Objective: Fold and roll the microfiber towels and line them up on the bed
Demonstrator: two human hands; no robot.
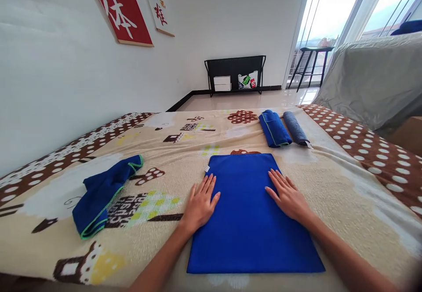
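A flat blue cloth (247, 226) is spread out before me on a patterned blanket (346, 195), with a small white tag at its far left edge. My left hand (201, 202) lies flat across its left edge, fingers stretched forward. On the opposite edge rests my right hand (286, 195), palm down with the fingers slightly spread. Neither hand grips anything. To the left, a crumpled blue cloth (102, 195) with green edging lies apart from my hands. Beyond the flat cloth, at the right, are a blue roll (275, 129) with green edging and a grey-blue rolled cloth (296, 128).
A black rack (235, 68) holding a white box and a printed bag stands against the far wall. At the right are a black stool (311, 56) by the window and a large piece under a grey cover (379, 72). Red and white scrolls hang on the left wall.
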